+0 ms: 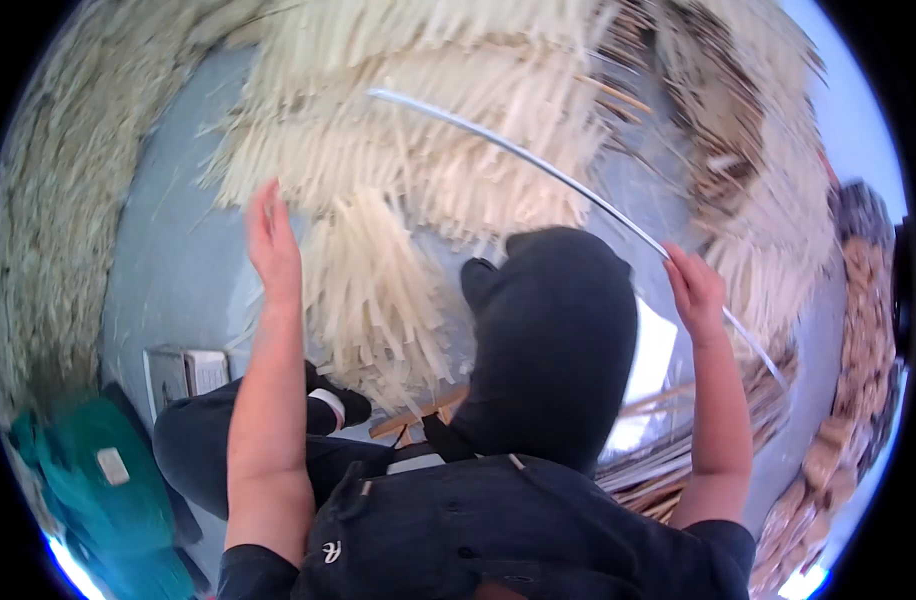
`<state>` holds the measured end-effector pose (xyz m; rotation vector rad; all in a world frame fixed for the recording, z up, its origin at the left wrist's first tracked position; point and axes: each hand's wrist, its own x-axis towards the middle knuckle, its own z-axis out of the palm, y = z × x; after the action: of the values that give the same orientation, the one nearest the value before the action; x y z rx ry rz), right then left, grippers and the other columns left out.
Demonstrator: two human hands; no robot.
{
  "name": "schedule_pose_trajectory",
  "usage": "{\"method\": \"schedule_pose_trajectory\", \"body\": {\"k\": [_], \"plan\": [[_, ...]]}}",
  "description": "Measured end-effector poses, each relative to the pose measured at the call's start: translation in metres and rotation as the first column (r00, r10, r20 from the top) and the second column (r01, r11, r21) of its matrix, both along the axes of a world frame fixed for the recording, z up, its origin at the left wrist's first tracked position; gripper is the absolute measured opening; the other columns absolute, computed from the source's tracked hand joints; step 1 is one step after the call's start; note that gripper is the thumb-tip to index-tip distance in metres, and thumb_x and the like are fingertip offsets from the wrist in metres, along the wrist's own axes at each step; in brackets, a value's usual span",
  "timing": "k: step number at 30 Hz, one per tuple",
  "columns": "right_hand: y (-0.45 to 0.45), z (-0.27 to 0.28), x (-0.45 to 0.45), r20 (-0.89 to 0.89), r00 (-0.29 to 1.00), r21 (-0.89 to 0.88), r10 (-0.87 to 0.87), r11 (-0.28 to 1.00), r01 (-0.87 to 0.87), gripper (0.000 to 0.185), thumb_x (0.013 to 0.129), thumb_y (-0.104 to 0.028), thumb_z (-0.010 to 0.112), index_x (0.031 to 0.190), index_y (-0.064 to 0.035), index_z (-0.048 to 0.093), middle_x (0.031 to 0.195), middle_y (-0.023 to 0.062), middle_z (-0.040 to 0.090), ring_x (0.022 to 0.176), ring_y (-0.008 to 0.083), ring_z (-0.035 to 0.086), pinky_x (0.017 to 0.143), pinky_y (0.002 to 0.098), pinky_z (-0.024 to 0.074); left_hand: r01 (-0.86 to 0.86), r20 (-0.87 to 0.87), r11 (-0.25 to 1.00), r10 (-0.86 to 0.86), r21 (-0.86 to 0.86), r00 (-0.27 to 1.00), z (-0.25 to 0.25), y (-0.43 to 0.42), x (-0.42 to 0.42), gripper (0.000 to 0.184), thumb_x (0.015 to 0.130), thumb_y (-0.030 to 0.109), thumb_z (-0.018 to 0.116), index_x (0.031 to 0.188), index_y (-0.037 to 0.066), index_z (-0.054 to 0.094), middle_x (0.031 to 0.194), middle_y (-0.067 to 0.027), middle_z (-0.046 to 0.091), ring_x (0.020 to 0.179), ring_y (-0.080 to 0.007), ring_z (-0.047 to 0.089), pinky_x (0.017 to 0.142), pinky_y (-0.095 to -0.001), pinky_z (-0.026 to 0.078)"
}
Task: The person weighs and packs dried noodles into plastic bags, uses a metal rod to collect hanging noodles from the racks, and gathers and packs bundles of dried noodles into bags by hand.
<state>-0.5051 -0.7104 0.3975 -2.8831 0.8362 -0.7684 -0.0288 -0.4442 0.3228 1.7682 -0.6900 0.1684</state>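
Silver-grey and slender, a long rod [576, 187] slants across the scene in a slight curve, from the far middle down to the near right. It passes above pale strips [433, 120] spread over the floor [178, 230], and beyond the person's raised knee [553, 340]. The right hand [695, 288] grips it well toward its near right end, the fingers curled round and pinching it; a shorter length sticks out past the hand. The left hand [275, 245] is raised well apart from the rod, with nothing in it, its fingers stretched out toward the far side and held close together rather than fanned.

Between the left hand and the knee, a loose bunch of strips [368, 285] fans out toward the person. Just nearer lie a dark shoe [350, 400] and a piece of wood [403, 424]. Beside the knee on the right is a bright white patch whose nature I cannot tell, and near it a heap of thin sticks [678, 460] reaches under the right forearm.

Farther out, darker brown stalks [723, 110] lie among strips at the far right. Brown bundles [863, 320] line the right edge. On the left, a thick bank of dull straw [58, 200] runs along the floor, with a small box [168, 372] and green cloth [98, 490] nearer the person.
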Motion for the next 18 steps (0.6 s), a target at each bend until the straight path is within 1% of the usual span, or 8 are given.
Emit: {"method": "schedule_pose_trajectory", "body": {"k": [4, 6, 11, 13, 14, 15, 16, 18], "plan": [[0.020, 0.056, -0.023, -0.004, 0.998, -0.144, 0.056, 0.988, -0.056, 0.031, 0.081, -0.010, 0.072, 0.111, -0.0162, 0.070, 0.064, 0.0064, 0.048, 0.056, 0.0225, 0.052, 0.053, 0.0356, 0.0423, 0.380, 0.528, 0.915, -0.393, 0.139, 0.753, 0.168, -0.072, -0.105, 0.029, 0.096, 0.022, 0.056, 0.122, 0.010, 0.063, 0.121, -0.0104, 0.061, 0.118, -0.0252, 0.054, 0.104, -0.0384, 0.038], [0.020, 0.082, -0.054, -0.004, 1.000, -0.199, -0.018, 0.980, 0.016, 0.033, 0.080, -0.011, 0.073, 0.113, -0.0161, 0.070, 0.065, 0.0053, 0.050, 0.058, 0.0219, 0.052, 0.053, 0.0353, 0.0425, 0.118, 0.664, 0.823, -0.525, 0.556, 0.533, 0.196, -0.077, -0.144, 0.027, 0.096, 0.025, 0.057, 0.119, 0.014, 0.065, 0.114, -0.0075, 0.063, 0.113, -0.0256, 0.055, 0.100, -0.0423, 0.041], [0.039, 0.115, -0.126, 0.118, 0.958, -0.474, -0.262, 0.833, 0.286, 0.039, 0.077, -0.014, 0.077, 0.115, -0.0154, 0.070, 0.082, 0.0055, 0.062, 0.073, 0.0220, 0.058, 0.065, 0.0356, 0.0472, 0.451, 0.221, 0.563, -0.761, 0.693, 0.610, 0.203, -0.091, -0.198, 0.023, 0.095, 0.022, 0.057, 0.115, 0.011, 0.064, 0.105, -0.0098, 0.063, 0.100, -0.0273, 0.058, 0.087, -0.0376, 0.045], [0.054, 0.118, -0.144, 0.487, 0.747, -0.561, -0.453, 0.493, 0.665, 0.058, 0.081, -0.027, 0.077, 0.133, -0.0093, 0.057, 0.125, 0.0150, 0.059, 0.109, 0.0277, 0.058, 0.091, 0.0378, 0.0469, 0.600, 0.224, 0.566, -0.805, 0.566, 0.549, 0.193, -0.101, -0.218, 0.019, 0.096, 0.017, 0.057, 0.112, 0.007, 0.062, 0.093, -0.0110, 0.064, 0.085, -0.0227, 0.060, 0.077, -0.0313, 0.046], [0.066, 0.111, -0.149, 0.483, 0.727, -0.572, -0.487, 0.453, 0.684, 0.058, 0.081, -0.027, 0.077, 0.133, -0.0093, 0.057, 0.125, 0.0150, 0.059, 0.109, 0.0277, 0.058, 0.091, 0.0378, 0.0469, 0.635, 0.225, 0.538, -0.831, 0.554, 0.508, 0.198, -0.104, -0.237, 0.019, 0.096, 0.017, 0.057, 0.112, 0.007, 0.062, 0.093, -0.0110, 0.064, 0.085, -0.0227, 0.060, 0.077, -0.0313, 0.046], [0.074, 0.094, -0.147, 0.651, 0.492, -0.150, -0.579, 0.537, 0.830, 0.069, 0.085, -0.035, 0.072, 0.141, -0.0059, 0.044, 0.139, 0.0186, 0.045, 0.124, 0.0306, 0.048, 0.101, 0.0393, 0.0403, 0.702, 0.087, 0.443, -0.872, 0.558, 0.481, 0.207, -0.103, -0.260, 0.018, 0.097, 0.017, 0.056, 0.111, 0.007, 0.061, 0.087, -0.0103, 0.062, 0.080, -0.0203, 0.059, 0.074, -0.0305, 0.046], [0.082, 0.080, -0.141, 0.701, 0.207, 0.301, -0.682, 0.547, 0.781, 0.082, 0.088, -0.043, 0.067, 0.149, -0.0025, 0.031, 0.152, 0.0222, 0.031, 0.138, 0.0336, 0.037, 0.111, 0.0409, 0.0337, 0.760, -0.055, 0.341, -0.895, 0.553, 0.442, 0.212, -0.101, -0.283, 0.018, 0.097, 0.018, 0.055, 0.109, 0.006, 0.061, 0.082, -0.0097, 0.061, 0.075, -0.0180, 0.058, 0.072, -0.0298, 0.046], [0.113, 0.062, -0.122, 0.736, -0.060, 0.629, -0.674, 0.714, -0.309, 0.077, 0.099, -0.048, 0.048, 0.153, -0.0043, 0.015, 0.151, 0.0250, 0.031, 0.138, 0.0343, 0.037, 0.111, 0.0439, 0.0340, 0.838, -0.200, 0.165, -0.930, 0.521, 0.308, 0.199, -0.100, -0.326, 0.019, 0.098, 0.021, 0.055, 0.110, 0.006, 0.059, 0.077, -0.0097, 0.060, 0.070, -0.0167, 0.057, 0.067, -0.0300, 0.046]]}}
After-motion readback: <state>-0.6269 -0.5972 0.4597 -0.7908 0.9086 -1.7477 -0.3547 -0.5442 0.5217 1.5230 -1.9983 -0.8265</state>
